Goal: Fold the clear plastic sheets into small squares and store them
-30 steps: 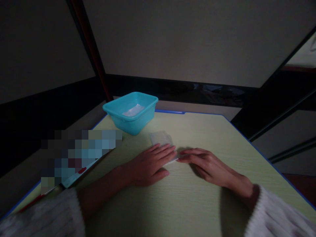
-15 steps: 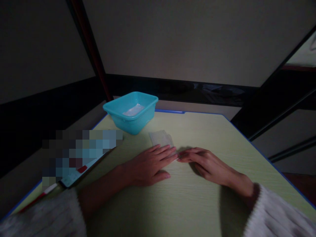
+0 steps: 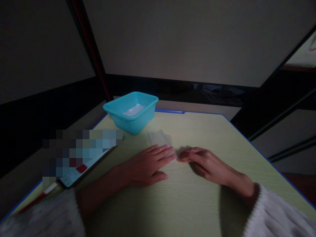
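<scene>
A small, thin, translucent plastic bag lies flat on the yellow table, its near part covered by my fingers. My left hand rests palm down on it, fingers stretched out and thumb apart. To the right, my right hand has its fingers pressed together, with the fingertips at the bag's near right corner. A thin pale edge runs between the two hands' fingertips there. Exactly how the right fingertips hold that corner is hard to make out.
Behind the bag to the left stands a turquoise plastic basin with clear, whitish plastic inside. A flat, light blue item, partly pixelated, lies at the left, by a red and white stick. The table has a blue edge; walls stand close behind.
My left hand has slid slightly to the left, and the bag under it has shifted a little the same way. My right hand stays nearly in place.
</scene>
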The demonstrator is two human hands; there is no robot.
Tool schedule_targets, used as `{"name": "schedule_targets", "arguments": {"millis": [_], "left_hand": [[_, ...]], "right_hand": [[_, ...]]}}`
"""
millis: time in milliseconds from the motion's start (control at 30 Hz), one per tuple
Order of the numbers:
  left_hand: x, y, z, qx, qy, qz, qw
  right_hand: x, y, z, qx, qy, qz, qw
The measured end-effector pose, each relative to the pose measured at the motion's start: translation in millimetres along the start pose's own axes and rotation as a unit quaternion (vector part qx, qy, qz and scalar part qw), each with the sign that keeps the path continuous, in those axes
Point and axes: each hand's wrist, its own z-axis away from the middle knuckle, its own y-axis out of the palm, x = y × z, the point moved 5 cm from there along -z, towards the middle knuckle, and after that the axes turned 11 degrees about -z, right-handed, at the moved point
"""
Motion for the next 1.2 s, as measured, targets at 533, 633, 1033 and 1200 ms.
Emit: {"name": "schedule_targets", "arguments": {"millis": [533,633,1033,1200], "left_hand": [[1.0,-2.2,0.4,0.019,0.005,0.034,0.999],[2.1,-0.8,0.8,0.019,0.006,0.037,0.999],[7.1,1.7,0.1,0.026,-0.016,0.016,0.999],[22.2,1.9,1.7,0.030,-0.062,-0.001,0.998]], "right_hand": [[3.7,-5.3,2.1,-0.054,-0.049,0.028,0.997],[3.8,-3.7,1.1,-0.047,-0.049,0.031,0.997],[2.3,-0.9,-1.2,-0.022,-0.022,0.035,0.999],[2.4,-0.6,-2.2,-0.018,-0.015,0.030,0.999]]}}
